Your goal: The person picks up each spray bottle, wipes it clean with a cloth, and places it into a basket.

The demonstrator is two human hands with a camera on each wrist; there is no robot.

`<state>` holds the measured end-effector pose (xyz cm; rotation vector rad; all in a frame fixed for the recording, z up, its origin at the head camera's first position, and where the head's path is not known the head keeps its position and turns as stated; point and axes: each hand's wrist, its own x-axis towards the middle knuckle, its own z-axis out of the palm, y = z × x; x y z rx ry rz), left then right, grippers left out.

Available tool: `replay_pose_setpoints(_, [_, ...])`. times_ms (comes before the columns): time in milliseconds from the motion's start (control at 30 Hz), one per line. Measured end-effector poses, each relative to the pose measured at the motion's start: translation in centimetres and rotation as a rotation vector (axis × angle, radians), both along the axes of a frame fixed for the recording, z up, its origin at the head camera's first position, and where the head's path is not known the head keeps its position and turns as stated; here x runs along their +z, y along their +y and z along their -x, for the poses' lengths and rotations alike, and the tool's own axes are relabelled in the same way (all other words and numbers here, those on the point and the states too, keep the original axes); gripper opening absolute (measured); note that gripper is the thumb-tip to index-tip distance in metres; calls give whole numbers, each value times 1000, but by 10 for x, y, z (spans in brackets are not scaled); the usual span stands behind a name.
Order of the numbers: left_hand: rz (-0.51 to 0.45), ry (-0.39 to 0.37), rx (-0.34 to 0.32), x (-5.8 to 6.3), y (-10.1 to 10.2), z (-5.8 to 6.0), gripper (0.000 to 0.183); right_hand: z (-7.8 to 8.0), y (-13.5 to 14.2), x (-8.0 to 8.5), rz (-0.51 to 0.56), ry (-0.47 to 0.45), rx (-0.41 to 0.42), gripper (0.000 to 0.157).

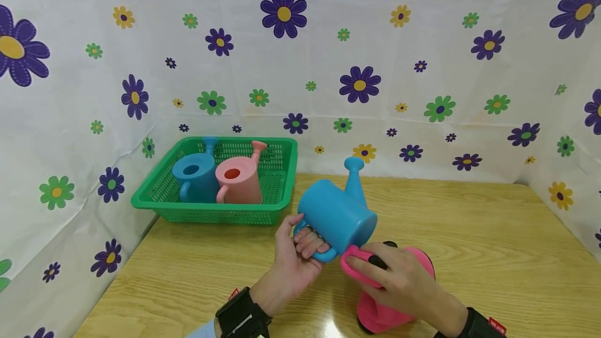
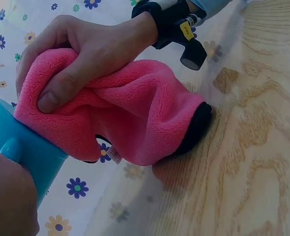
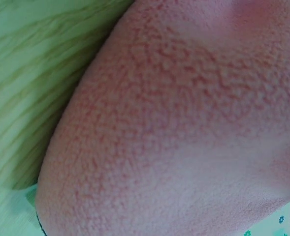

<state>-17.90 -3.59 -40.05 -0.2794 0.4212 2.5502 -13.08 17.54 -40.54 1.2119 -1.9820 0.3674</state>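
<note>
A blue watering can [image 1: 331, 213] is held tilted above the table in the head view, its spout pointing up and away. My left hand [image 1: 293, 262] grips it by the handle, with fingers curled through the loop. In my right hand [image 1: 401, 280] is a pink plush cloth [image 1: 380, 314] with black edging, pinched between thumb and fingers. The left wrist view shows the folded cloth [image 2: 135, 110] against the can's wall [image 2: 34, 147], near its base. Its lower end hangs down by the table. Pink cloth [image 3: 169, 123] fills most of the right wrist view, hiding the fingers.
A green plastic basket [image 1: 141, 202] stands at the back left of the wooden table [image 1: 469, 244]. Inside it are another blue watering can [image 1: 204, 179] and a pink one [image 1: 244, 184]. Behind the table hangs a white flower-patterned sheet [image 1: 319, 67].
</note>
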Motion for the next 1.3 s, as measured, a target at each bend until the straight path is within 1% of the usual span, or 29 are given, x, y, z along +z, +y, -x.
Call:
replay_pose_setpoints(233, [2, 15, -17, 0, -1, 0, 44, 4, 3, 1, 58, 47, -13, 36])
replay_pose_setpoints(400, [-12, 26, -23, 1, -2, 0, 44, 6, 8, 3, 101, 53, -36, 38])
replay_pose_setpoints(667, [-29, 19, -20, 2, -2, -1, 43, 11, 13, 8, 160, 57, -69, 39])
replay_pose_setpoints(933, [-42, 7, -25, 2, -3, -2, 43, 14, 21, 10, 202, 53, -138, 43])
replay_pose_setpoints(1100, [-42, 9, -32, 1, -3, -2, 43, 17, 26, 12, 237, 66, -159, 43])
replay_pose_setpoints(1300, [-61, 13, -39, 1, -4, -1, 42, 19, 31, 14, 266, 57, -202, 45])
